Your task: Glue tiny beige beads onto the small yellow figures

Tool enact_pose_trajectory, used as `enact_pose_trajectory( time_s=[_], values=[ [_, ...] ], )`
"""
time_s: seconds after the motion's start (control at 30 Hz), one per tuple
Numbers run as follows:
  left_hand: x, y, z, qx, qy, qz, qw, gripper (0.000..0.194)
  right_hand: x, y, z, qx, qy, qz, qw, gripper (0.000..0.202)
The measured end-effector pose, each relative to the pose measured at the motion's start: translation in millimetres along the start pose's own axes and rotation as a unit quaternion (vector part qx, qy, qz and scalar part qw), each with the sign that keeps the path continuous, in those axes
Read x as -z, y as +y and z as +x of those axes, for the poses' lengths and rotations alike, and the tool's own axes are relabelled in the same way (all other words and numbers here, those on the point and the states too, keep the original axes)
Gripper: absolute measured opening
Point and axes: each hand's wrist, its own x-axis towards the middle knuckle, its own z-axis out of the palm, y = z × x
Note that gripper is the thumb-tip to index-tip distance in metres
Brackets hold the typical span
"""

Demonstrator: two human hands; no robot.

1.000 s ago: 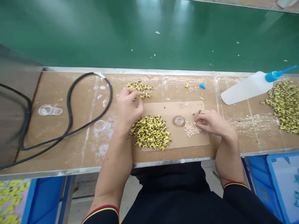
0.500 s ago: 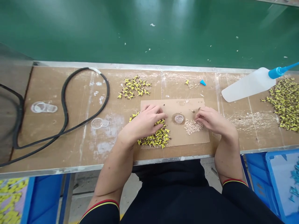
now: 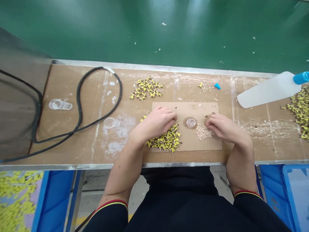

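Note:
My left hand (image 3: 159,122) is over a pile of small yellow figure-like pieces with dark and white parts (image 3: 167,140). Its fingers are drawn together, and whatever they pinch is hidden. At the right edge of a cardboard sheet (image 3: 188,143), my right hand (image 3: 222,128) has thumb and fingertips pressed together beside a heap of tiny pale pieces (image 3: 204,132). Anything in that pinch is too small to make out. Between the hands sits a small clear round dish (image 3: 191,122), its contents not clearly visible.
A white squeeze bottle (image 3: 267,90) lies at right beside more yellow pieces (image 3: 299,111). Its blue cap (image 3: 217,86) and another yellow cluster (image 3: 147,87) lie behind the sheet. A black cable (image 3: 79,106) loops at left near clear plastic cups (image 3: 60,104). Blue bins (image 3: 56,196) stand below.
My left fingers, apart before, have closed together over the yellow pile. My right hand keeps its pinch by the pale pieces. The view has turned slightly left.

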Motion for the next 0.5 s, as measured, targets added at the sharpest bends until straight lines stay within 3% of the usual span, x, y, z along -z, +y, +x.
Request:
enact_pose_trajectory(
  time_s=[0.13, 0.3, 0.5],
  values=[
    [2.9, -1.3, 0.7, 0.028, 0.045, -0.03, 0.998, 0.02, 1.5, -1.3, 0.7, 0.002, -0.001, 0.002, 1.0, 0.009],
    [6.3, 0.0, 0.3, 0.022, 0.097, -0.059, 0.993, 0.018, -7.0, -0.6, 4.0, 0.021, 0.003, -0.001, 1.0, 0.019],
    [8.1, -0.7, -2.3, 0.023, 0.101, -0.103, 0.989, 0.013, -12.4, 4.2, 2.2, 0.016, 0.004, -0.002, 1.0, 0.02]
  ],
)
